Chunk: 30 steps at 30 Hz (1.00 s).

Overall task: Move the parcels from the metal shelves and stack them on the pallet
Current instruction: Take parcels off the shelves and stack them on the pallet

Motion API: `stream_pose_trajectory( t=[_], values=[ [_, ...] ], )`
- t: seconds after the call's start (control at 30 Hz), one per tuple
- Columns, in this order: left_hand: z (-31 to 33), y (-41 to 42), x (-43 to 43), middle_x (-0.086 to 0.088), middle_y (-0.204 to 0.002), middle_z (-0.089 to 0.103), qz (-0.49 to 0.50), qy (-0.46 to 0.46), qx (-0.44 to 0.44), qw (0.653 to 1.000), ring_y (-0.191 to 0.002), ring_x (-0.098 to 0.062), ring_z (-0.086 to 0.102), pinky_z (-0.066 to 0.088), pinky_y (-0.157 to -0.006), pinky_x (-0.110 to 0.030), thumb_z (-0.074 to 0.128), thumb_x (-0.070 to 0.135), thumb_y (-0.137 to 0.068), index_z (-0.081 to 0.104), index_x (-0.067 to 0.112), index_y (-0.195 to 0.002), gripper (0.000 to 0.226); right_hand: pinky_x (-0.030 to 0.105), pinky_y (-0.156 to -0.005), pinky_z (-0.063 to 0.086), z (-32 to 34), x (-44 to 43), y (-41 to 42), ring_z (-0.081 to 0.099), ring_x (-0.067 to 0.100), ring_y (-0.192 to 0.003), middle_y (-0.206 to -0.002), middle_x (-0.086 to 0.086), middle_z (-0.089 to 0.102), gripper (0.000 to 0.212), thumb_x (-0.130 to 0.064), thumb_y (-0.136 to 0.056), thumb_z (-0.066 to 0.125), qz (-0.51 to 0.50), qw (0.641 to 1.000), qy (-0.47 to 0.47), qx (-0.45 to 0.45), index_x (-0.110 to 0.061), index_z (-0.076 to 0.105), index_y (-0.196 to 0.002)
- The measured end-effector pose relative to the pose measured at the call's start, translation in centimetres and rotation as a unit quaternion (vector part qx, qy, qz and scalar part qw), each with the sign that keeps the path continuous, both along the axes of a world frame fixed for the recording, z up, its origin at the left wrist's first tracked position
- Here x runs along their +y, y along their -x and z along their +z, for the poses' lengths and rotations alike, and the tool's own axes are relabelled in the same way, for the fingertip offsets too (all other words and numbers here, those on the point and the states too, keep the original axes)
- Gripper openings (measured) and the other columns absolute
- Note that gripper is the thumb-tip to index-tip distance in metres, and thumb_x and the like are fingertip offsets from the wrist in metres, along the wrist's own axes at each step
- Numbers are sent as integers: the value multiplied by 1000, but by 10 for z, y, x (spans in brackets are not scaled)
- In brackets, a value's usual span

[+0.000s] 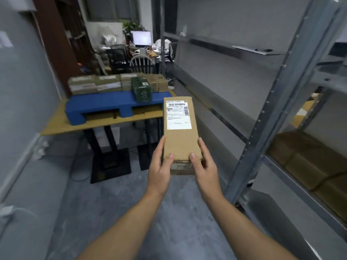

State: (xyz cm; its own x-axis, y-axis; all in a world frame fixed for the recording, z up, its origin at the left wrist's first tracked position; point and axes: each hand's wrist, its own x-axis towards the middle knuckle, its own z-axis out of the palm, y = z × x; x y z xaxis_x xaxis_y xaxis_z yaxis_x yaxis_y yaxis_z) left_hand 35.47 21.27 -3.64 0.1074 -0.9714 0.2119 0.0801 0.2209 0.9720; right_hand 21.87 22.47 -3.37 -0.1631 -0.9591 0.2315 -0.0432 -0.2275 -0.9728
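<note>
Oblong cardboard parcel (180,136), both hands.

The left grip (161,167) and right grip (205,166) hide their fingers under the parcel (181,143). Just beyond them, print on the label (179,114) is too small to read. Far right of them, blurred boxes (309,162) run off the edge.

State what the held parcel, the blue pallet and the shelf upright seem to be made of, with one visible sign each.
Held parcel: brown cardboard, matt, paper label stuck on.
Blue pallet: probably moulded plastic; uniform colour, rounded edges.
Shelf upright: grey metal, perhaps galvanised steel; dull sheen, row of holes.
</note>
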Motion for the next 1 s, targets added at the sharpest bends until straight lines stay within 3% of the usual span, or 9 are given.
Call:
stream_pose_trajectory(
  t=[0.17,0.33,0.43,0.5,0.57,0.73,0.9,1.0],
  values=[
    [-4,-44,-34,19,-149,47,64,-10,-2,998,-128,5,51,48,-95,-18,56,40,-94,39,63,-135,50,40,-105,52,-5,-55,-45,56,4,-128,-145,-16,53,51,-52,-90,62,69,997,-16,-2,-67,41,-134],
    [-10,-76,-88,17,-146,49,117,-5,9,993,-125,6,54,49,-92,-15,55,16,-103,38,43,-147,54,41,-104,52,-15,-122,-77,53,4,-129,-148,-16,49,56,-47,-96,60,117,993,-21,8,-56,37,-145],
    [-10,-89,-135,21,-140,50,140,-4,10,990,-119,10,55,51,-89,-14,54,15,-103,36,39,-150,55,41,-103,53,-15,-173,-91,53,5,-129,-147,-17,49,56,-54,-91,59,147,989,-25,11,-67,34,-139],
    [-10,-96,-168,21,-142,49,159,-1,6,987,-123,7,53,50,-95,-19,53,17,-103,36,41,-149,54,41,-102,53,-13,-209,-97,54,4,-128,-144,-20,50,53,-50,-94,61,163,986,-24,8,-71,34,-135],
    [-10,-103,-202,16,-147,48,171,-5,9,985,-128,2,51,50,-97,-20,53,17,-103,37,35,-153,55,41,-103,53,-11,-247,-104,54,3,-127,-141,-24,50,52,-43,-98,61,179,983,-27,9,-69,35,-135],
    [-6,-119,-274,14,-142,52,205,-4,14,979,-118,8,56,50,-83,-10,51,14,-104,37,29,-154,54,32,-103,52,-4,-329,-122,53,-9,-122,-138,-28,51,57,-36,-100,59,214,976,-30,26,-47,35,-150],
    [-12,-141,-325,18,-141,52,224,-26,17,974,-119,9,55,49,-84,-9,50,15,-105,37,30,-154,53,33,-103,53,-11,-386,-146,54,-7,-121,-132,-34,51,58,-36,-100,59,241,969,-56,22,-46,35,-151],
    [-19,-158,-360,20,-140,52,224,-45,25,973,-120,6,56,49,-83,-10,51,17,-105,36,32,-155,54,33,-102,53,-19,-421,-163,55,-2,-124,-141,-22,52,59,-35,-100,59,242,967,-73,14,-46,34,-152]
  ],
)
